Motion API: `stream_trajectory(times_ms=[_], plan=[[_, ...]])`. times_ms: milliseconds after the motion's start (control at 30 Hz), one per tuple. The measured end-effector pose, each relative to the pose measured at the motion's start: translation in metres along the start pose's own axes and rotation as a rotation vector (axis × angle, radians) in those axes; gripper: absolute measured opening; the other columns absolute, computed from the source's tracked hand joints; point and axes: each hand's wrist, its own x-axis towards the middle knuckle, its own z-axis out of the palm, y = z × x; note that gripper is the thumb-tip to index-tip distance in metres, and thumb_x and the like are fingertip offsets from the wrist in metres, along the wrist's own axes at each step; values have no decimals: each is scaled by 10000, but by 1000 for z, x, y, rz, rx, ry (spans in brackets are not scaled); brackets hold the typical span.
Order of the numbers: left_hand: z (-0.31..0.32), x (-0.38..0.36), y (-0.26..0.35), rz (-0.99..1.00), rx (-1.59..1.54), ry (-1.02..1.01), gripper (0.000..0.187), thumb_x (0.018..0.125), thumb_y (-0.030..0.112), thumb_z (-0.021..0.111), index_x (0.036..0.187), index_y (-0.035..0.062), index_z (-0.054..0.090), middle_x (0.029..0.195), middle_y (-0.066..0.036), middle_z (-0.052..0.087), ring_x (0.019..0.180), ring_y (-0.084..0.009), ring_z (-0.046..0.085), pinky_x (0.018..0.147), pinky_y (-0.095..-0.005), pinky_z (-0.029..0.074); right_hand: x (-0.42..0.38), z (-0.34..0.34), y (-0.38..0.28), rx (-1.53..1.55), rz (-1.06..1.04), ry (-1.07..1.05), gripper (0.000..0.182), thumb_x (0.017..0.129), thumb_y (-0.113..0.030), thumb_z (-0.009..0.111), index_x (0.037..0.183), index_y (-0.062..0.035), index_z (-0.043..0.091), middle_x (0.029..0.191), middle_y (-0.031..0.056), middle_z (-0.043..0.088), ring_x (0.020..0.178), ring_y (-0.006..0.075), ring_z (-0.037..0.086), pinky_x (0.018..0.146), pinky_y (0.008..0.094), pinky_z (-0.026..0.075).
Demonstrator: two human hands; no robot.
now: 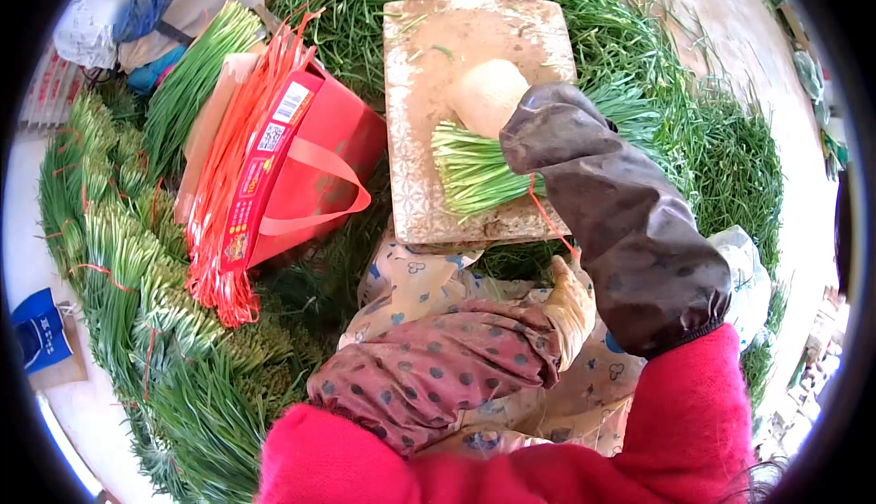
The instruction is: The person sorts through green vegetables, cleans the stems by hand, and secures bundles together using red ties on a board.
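Note:
A bundle of green stalks (477,168) lies on the worn board (415,103), its pale cut ends to the left. My right hand (491,95), in a pale glove, rests beside the bundle's upper edge; its fingers are hidden. The dark right sleeve covers part of the bundle. A red tie (546,210) runs from the bundle over the board's near edge. Below that edge my left hand (570,308), in a stained pale glove, is closed with its fingertips on the tie's lower end.
Left of the board stands a red bag (315,162) with many red strips (239,130) draped along it. Tied green bundles (123,249) are stacked at the left. Loose greens (338,2) lie behind and right of the board. A blue packet (41,331) is at far left.

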Motion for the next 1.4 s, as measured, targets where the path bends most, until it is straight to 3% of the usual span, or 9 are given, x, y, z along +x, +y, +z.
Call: stream_trajectory(times_ms=[100, 167, 267, 367, 467, 900, 1067, 1133, 1400], plan=[[-9, -2, -1, 12, 85, -74, 536, 916, 272, 516, 1405, 65, 438, 1398, -163, 478, 1305, -418, 407, 972, -750, 222, -7, -31, -8, 135, -8, 253, 188, 790, -175, 612, 940, -155, 724, 832, 137, 694, 776, 287, 680, 687, 402, 530], [-28, -16, -16, 110, -7, -154, 551, 922, 298, 517, 1422, 89, 419, 1412, -123, 475, 1312, -392, 410, 979, -748, 210, -15, -52, -9, 1273, -48, 350, 342, 783, -208, 693, 1117, -148, 659, 973, 119, 703, 914, 229, 678, 771, 349, 529], [-48, -37, -26, 68, -45, -188, 614, 916, 269, 514, 1459, 56, 323, 1363, -205, 499, 1278, -434, 436, 1031, -674, 217, -23, -16, 4, 888, -130, 451, 587, 756, -208, 730, 1291, -108, 512, 1078, 137, 672, 992, 261, 655, 838, 347, 513], [-54, -43, -31, 81, -77, -215, 617, 922, 251, 500, 1466, 42, 300, 1341, -249, 502, 1266, -437, 446, 1021, -670, 227, -61, 12, 43, 328, 15, -292, 845, 617, -268, 824, 1344, -104, 426, 1225, 170, 587, 1107, 340, 590, 925, 407, 480], [-46, -40, -32, 46, -85, -182, 615, 915, 217, 513, 1462, 31, 303, 1299, -249, 538, 1236, -416, 485, 1011, -669, 235, -111, 42, 86, 135, 65, -97, 1128, 418, -274, 895, 1399, -112, 364, 1292, 164, 533, 1194, 353, 507, 982, 443, 423], [-65, -100, -77, -491, -334, -186, 576, 777, 479, 678, 1088, -6, 658, 1044, -183, 677, 993, -307, 654, 871, -424, 482, -251, 59, 1, 307, 368, 592, 706, 517, -171, 826, 1138, -88, 499, 908, 113, 576, 903, 328, 582, 782, 435, 459], [-29, -153, -83, -371, -1005, 797, 817, 695, 391, 820, 1304, -27, 470, 1187, -173, 613, 1104, -277, 593, 912, -369, 465, -294, 38, -51, 331, 395, 937, 724, 487, -139, 823, 1142, -75, 522, 945, 112, 581, 903, 328, 580, 782, 419, 465], [-30, -149, -58, 337, -1729, 1309, 769, 681, 283, 865, 1284, 5, 476, 1163, -74, 590, 1053, -211, 579, 901, -350, 477, -301, 24, -81, 339, 390, 1045, 712, 480, -134, 819, 1128, -64, 533, 937, 108, 588, 889, 324, 586, 777, 415, 468], [-4, -217, -32, 331, -1955, 1470, 673, 725, 295, 789, 1274, 34, 500, 1151, -96, 616, 1020, -239, 617, 909, -389, 499, -366, -75, -157, 392, 190, 561, 822, 666, -290, 813, 1325, -2, 414, 1138, 185, 557, 1049, 371, 552, 881, 442, 453]])
